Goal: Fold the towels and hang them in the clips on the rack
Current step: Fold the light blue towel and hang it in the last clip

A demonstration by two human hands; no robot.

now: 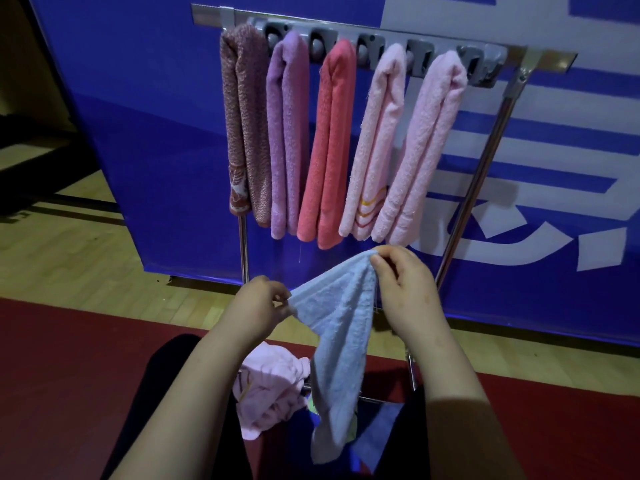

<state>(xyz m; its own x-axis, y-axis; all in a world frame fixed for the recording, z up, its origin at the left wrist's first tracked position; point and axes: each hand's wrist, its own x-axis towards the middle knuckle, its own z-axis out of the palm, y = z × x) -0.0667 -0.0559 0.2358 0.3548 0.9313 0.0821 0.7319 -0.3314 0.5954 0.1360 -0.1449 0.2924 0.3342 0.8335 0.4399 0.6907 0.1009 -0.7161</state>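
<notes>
Five folded towels are hung side by side from the grey clip strip on top of the metal rack: a mottled red-brown towel at the left end, then a lilac towel, a coral towel, a striped pale pink towel and a plain pale pink towel. One clip at the right end of the strip is seen bare.

Below the hung row, a light blue towel is held up in the air. One corner is pinched between the fingertips of the left hand, and another point of its edge, higher up, is pinched by the right hand, so that the rest is left hanging down in a narrow drape. A crumpled pink towel is seen lower down, beside the drape, and a dark blue cloth is partly hidden behind it.

The rack is backed by a blue board with white markings. A pale wooden floor is laid under it, and a dark red mat is spread nearer the person.
</notes>
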